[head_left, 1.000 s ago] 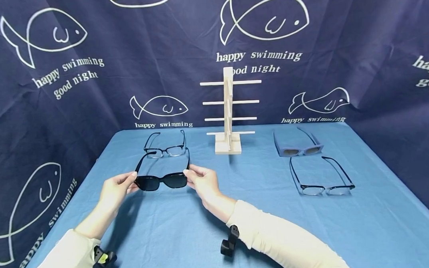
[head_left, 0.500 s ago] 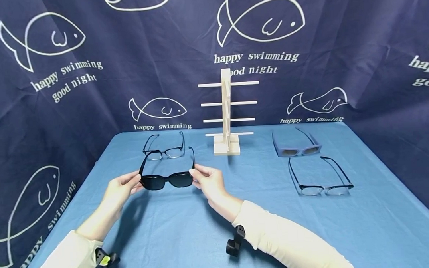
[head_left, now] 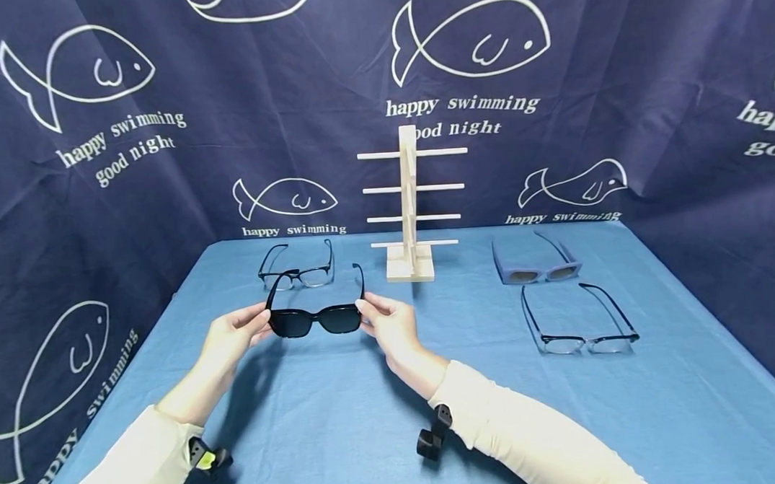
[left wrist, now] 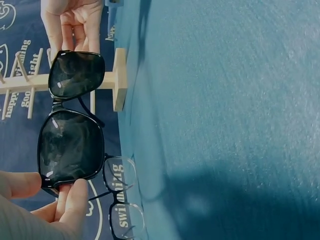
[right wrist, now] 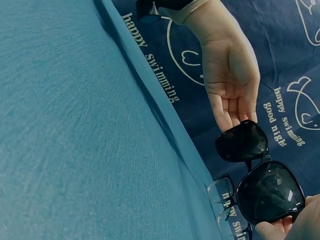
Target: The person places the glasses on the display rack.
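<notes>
Two pinch grips: left hand (head_left: 232, 339) and right hand (head_left: 393, 330) curl onto opposite ends of the black sunglasses (head_left: 327, 320), apparently keeping them level above the blue tablecloth (head_left: 343, 424); some fingertips are hidden. Clear-lens eyeglasses (head_left: 315, 276) lie behind.

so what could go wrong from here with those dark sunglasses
The left hand and right hand pinch the dark sunglasses beside the lenses, so smudges seem possible. They are held above the blue table, so a slip could drop them. Clear-lens glasses lie just beyond, and might get bumped if the sunglasses go down or forward.
</notes>
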Demonstrator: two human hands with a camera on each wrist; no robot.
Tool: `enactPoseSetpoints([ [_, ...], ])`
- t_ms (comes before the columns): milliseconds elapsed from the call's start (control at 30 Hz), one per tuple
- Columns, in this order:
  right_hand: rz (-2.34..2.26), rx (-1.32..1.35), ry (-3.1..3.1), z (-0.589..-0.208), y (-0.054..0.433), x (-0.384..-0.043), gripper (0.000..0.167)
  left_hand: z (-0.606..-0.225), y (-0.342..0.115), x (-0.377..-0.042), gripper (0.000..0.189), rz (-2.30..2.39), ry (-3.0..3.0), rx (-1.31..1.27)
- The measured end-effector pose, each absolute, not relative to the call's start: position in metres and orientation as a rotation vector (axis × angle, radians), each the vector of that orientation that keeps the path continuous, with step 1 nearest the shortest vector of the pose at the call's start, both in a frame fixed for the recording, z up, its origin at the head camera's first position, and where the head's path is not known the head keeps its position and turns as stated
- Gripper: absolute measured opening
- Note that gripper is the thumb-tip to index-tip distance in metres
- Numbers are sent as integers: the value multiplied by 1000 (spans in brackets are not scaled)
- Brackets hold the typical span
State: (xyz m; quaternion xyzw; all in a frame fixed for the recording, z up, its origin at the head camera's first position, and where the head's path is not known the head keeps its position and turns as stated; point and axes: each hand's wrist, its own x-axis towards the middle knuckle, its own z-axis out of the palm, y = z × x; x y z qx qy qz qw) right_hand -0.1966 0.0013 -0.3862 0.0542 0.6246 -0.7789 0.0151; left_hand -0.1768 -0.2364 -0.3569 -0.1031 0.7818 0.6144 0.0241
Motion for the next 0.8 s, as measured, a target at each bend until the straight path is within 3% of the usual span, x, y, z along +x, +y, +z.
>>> enactPoseSetpoints([
  [800,-2462,39,1948,-381,19,-195,37,-350,-224,-178,52,2008,2340,-306],
])
